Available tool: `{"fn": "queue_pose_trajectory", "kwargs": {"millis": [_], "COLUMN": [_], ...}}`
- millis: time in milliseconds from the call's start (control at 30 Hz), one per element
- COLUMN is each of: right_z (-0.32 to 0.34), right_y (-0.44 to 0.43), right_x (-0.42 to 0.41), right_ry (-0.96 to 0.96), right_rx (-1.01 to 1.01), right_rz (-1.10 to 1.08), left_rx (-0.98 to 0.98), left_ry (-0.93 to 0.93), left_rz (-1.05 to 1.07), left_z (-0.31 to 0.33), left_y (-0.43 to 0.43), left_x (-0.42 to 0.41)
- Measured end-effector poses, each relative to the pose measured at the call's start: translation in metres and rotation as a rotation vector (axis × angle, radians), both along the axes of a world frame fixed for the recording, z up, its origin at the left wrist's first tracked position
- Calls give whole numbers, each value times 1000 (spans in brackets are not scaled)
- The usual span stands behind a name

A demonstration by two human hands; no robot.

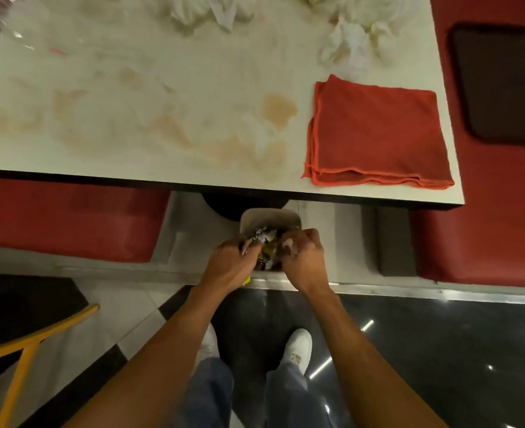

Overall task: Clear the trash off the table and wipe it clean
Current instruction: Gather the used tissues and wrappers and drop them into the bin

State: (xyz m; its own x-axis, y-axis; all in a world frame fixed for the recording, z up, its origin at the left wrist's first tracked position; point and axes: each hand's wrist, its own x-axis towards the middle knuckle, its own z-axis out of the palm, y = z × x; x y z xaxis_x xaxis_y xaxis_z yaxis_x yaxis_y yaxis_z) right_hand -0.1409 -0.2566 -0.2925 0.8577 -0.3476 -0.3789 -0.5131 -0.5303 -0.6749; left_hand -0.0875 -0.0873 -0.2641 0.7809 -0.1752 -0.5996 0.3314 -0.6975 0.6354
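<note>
Below the near table edge stands a small grey bin (270,216) on the floor, holding wrappers and scraps. Over its opening, my left hand (231,264) is closed on a crinkled silvery wrapper (259,234), and my right hand (304,257) is closed on a crumpled whitish scrap. The white table (162,72) carries brown spill stains (278,109). A folded orange cloth (375,134) lies at its near right corner. Crumpled white napkins (356,35) and more white paper (205,10) lie along the far side. Clear plastic (5,23) lies at the far left.
Red bench seats flank the table: one at the left (66,217), one at the right (502,211) with a dark brown tray (502,84) on it. A yellow chair frame (23,344) stands at the lower left. My white shoes (298,347) stand on glossy dark floor.
</note>
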Motion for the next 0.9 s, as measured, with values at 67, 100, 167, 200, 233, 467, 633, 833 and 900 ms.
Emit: {"fn": "queue_pose_trajectory", "kwargs": {"millis": [67,100,167,200,233,467,633,833,900], "right_z": [-36,-55,-91,-107,-120,-146,-137,-139,-135], "right_y": [5,8,13,15,16,-4,-34,-50,-50], "right_x": [16,25,38,41,42,32,12,-5,-4], "right_ry": [3,25,131,186,235,167,118,40,22], "right_rx": [-12,-32,-49,-62,-82,27,75,78,74], "right_rz": [-1,12,55,101,166,54,-141,-165,-158], "left_rx": [22,41,60,63,71,14,68,284,284], "left_ry": [-1,0,0,3,9,-25,-66,-7,-27], "left_rz": [14,-2,-51,-71,-85,-142,-231,-465,-440], "left_z": [-26,-39,-66,-78,-88,-139,-174,-217,-230], "left_y": [-1,-1,0,1,2,-14,-56,-81,-79], "left_x": [15,21,32,37,41,56,57,40,37]}}
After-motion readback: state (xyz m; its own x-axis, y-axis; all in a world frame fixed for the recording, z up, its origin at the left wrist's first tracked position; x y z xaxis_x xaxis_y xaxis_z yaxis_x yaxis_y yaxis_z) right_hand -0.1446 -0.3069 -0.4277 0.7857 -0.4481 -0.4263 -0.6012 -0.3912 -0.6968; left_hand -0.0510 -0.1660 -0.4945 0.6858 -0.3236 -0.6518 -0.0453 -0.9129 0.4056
